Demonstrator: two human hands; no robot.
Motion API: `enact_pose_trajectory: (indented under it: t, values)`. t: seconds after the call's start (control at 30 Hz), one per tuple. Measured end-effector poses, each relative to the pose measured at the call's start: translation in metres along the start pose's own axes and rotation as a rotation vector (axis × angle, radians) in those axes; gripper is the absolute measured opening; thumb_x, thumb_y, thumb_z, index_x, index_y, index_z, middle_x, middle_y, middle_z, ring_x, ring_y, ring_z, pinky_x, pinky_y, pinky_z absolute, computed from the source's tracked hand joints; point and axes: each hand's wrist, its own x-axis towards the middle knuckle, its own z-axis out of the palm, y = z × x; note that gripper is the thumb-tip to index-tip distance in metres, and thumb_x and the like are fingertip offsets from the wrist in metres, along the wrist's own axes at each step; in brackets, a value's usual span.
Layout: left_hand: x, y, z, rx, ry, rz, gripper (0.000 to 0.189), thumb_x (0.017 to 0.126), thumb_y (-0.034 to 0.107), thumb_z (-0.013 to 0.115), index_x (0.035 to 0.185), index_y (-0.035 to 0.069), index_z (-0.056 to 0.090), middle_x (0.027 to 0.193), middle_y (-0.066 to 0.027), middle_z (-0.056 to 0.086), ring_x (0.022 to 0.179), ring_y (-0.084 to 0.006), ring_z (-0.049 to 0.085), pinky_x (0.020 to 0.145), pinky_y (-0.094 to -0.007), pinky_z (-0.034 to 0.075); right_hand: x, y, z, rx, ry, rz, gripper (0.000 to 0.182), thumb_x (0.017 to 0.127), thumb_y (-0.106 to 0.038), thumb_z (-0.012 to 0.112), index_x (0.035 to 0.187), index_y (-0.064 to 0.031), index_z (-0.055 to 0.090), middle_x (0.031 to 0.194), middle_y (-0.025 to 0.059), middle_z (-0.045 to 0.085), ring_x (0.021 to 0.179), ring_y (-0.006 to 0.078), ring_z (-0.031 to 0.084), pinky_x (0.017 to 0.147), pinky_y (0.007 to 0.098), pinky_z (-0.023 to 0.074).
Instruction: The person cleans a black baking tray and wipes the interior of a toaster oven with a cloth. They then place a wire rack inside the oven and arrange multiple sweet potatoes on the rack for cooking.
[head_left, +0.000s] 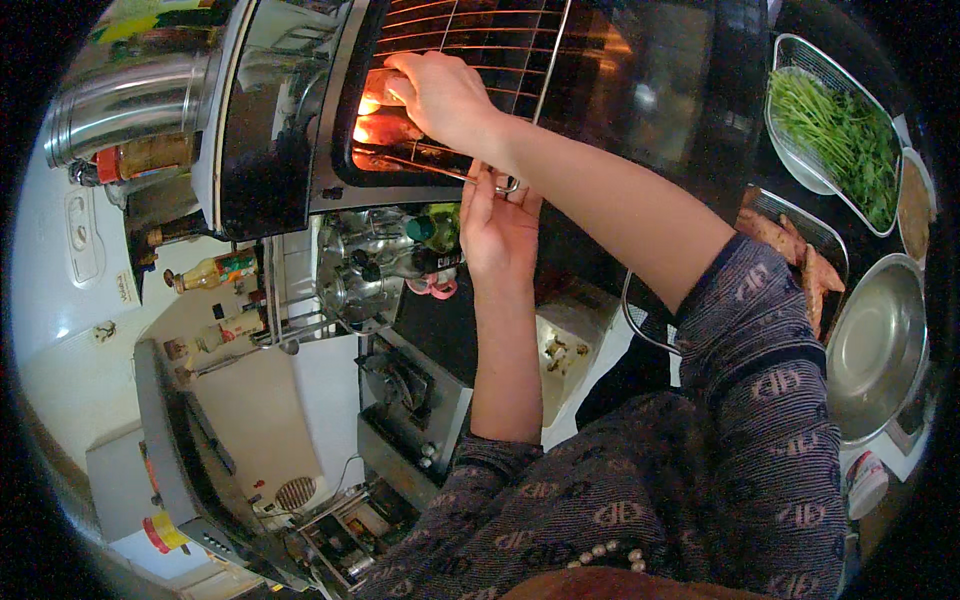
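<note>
Inside the lit oven (336, 135), my right hand (450, 105) grips a reddish-brown root vegetable, likely a sweet potato (382, 86). It is over the oven's wire rack (551, 67), and my fingers partly cover it. A second sweet potato (394, 129) rests close by, glowing in the orange light. From below, my left hand (499, 232) holds the near corner of the rack, which juts out of the oven. My right wrist crosses above the left fingertips and hides some of them. The dark oven door (660, 105) hangs open beneath the rack.
To the right are a wire basket of leafy greens (840, 142), a basket with more sweet potatoes (787, 240) and a steel basin (874, 352). Bottles (439, 225) stand below the oven, near a gas stove (405, 397). A range hood (187, 450) is at lower left.
</note>
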Motion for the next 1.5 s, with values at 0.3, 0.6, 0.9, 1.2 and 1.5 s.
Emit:
enact_pose_trajectory:
  t: [0.3, 0.6, 0.9, 1.2, 1.5]
  values:
    - [0.002, 0.000, -0.003, 0.018, -0.065, 0.008, 0.020, 0.091, 0.021, 0.053, 0.107, 0.007, 0.052, 0.093, -0.0003, 0.055, 0.076, -0.0134, 0.047, 0.073, -0.0301, 0.042, 0.005, -0.005, -0.004, -0.386, -0.151, -0.060, 0.021, 0.075, -0.023, 0.062, 0.089, -0.0097, 0.071, 0.081, 0.0166, 0.067, 0.079, 0.0340, 0.065, 0.067, 0.0433, 0.0527]
    - [0.001, 0.001, -0.002, 0.049, -0.018, 0.017, 0.020, 0.090, 0.022, 0.055, 0.104, 0.007, 0.052, 0.089, 0.0011, 0.053, 0.077, -0.0131, 0.046, 0.073, -0.0291, 0.042, 0.003, -0.008, -0.009, -0.368, -0.289, -0.115, 0.017, 0.074, -0.016, 0.060, 0.081, -0.0031, 0.068, 0.079, 0.0195, 0.065, 0.077, 0.0362, 0.064, 0.067, 0.0435, 0.0521]
    - [0.009, 0.000, -0.009, 0.000, -0.097, 0.027, 0.031, 0.089, 0.020, 0.056, 0.113, 0.003, 0.047, 0.103, -0.0078, 0.054, 0.091, -0.0196, 0.052, 0.082, -0.0327, 0.045, 0.006, 0.002, -0.031, -0.346, -0.179, -0.145, 0.023, 0.076, -0.021, 0.059, 0.078, 0.0002, 0.066, 0.079, 0.0208, 0.065, 0.076, 0.0368, 0.065, 0.067, 0.0446, 0.0531]
    - [0.027, -0.004, -0.028, -0.175, -0.194, -0.062, 0.031, 0.087, 0.012, 0.056, 0.113, -0.004, 0.051, 0.115, -0.0202, 0.055, 0.106, -0.0283, 0.055, 0.096, -0.0406, 0.045, -0.074, 0.014, -0.250, -0.407, -0.014, -0.227, 0.024, 0.076, -0.010, 0.064, 0.094, 0.0053, 0.062, 0.084, 0.0224, 0.062, 0.077, 0.0345, 0.062, 0.067, 0.0374, 0.0487]
    - [0.025, 0.003, -0.033, -0.236, -0.216, -0.092, 0.030, 0.092, 0.006, 0.042, 0.118, -0.011, 0.046, 0.123, -0.0242, 0.049, 0.112, -0.0341, 0.051, 0.099, -0.0438, 0.042, -0.277, 0.016, -0.376, -0.849, -0.117, 0.364, 0.023, 0.077, -0.011, 0.066, 0.099, -0.0029, 0.061, 0.093, 0.0125, 0.061, 0.079, 0.0288, 0.062, 0.069, 0.0361, 0.0510]
